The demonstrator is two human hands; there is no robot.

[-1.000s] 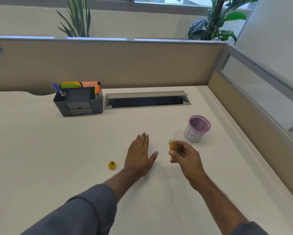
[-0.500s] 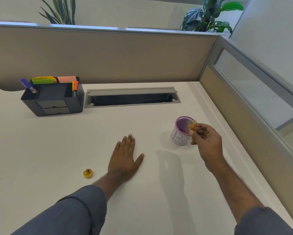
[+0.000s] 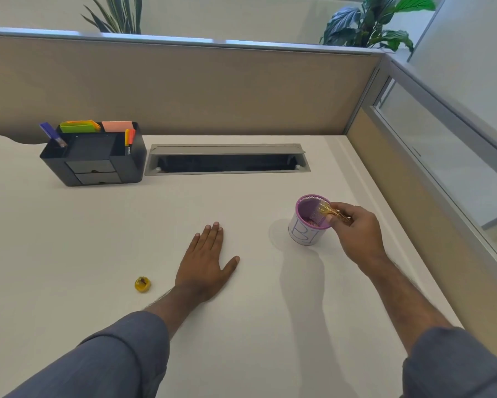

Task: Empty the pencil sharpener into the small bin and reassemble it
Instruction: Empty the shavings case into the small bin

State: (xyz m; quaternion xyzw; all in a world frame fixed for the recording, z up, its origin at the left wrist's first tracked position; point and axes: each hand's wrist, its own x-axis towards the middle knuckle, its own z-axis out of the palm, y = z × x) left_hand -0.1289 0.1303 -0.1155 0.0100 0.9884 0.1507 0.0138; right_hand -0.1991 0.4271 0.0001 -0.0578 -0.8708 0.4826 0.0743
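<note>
The right hand (image 3: 356, 231) pinches the clear amber shell (image 3: 332, 211), tipped over the rim of the purple bin (image 3: 306, 234). The left hand (image 3: 205, 262) lies flat, fingers spread, on the counter (image 3: 69, 239). The yellow cap (image 3: 142, 284) lies just left of that wrist. A black organizer (image 3: 98, 159) stands at the back.

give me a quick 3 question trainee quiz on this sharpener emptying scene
1. True or false: the right hand tips the clear yellow sharpener container over the small bin.
2. The yellow sharpener piece on the desk lies: A) to the left of the left hand, B) inside the bin, C) in the black organiser.
3. What is the left hand doing?

Key: 1 true. 2 A. 3 resting flat on the desk, palm down, holding nothing.
</note>
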